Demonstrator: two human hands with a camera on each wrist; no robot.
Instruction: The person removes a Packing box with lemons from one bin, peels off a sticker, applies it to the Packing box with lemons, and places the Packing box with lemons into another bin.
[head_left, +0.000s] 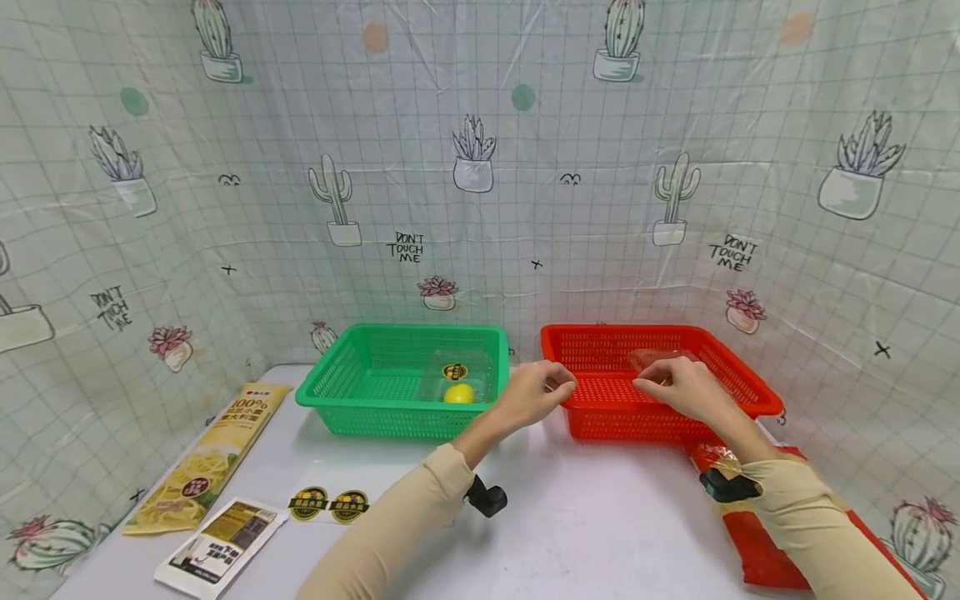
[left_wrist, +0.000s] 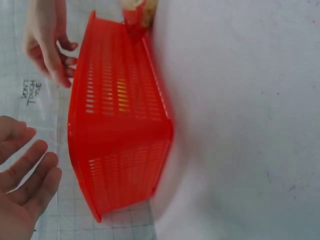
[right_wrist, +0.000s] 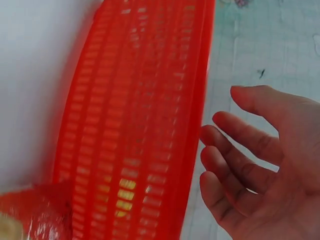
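Note:
Both hands are raised at the near side of a red plastic basket (head_left: 600,427), holding nothing. My left hand (head_left: 531,392) is by its left end, fingers loosely bent, and the palm shows in the left wrist view. Over the basket's right part is my right hand (head_left: 693,390), its fingers (right_wrist: 240,167) relaxed and slightly curved beside the rim. Inside the red basket a clear plastic container (head_left: 647,358) is partly hidden behind the right hand. Something yellow (right_wrist: 125,197) shows through the basket's slots in the wrist views.
A green basket (head_left: 397,421) holds a clear labelled box (head_left: 442,367) and a yellow round fruit (head_left: 459,393). At left lie a yellow pasta packet (head_left: 210,458), a white pouch (head_left: 221,546) and a clear labelled package (head_left: 330,504). A red bag (head_left: 765,542) lies under the right forearm.

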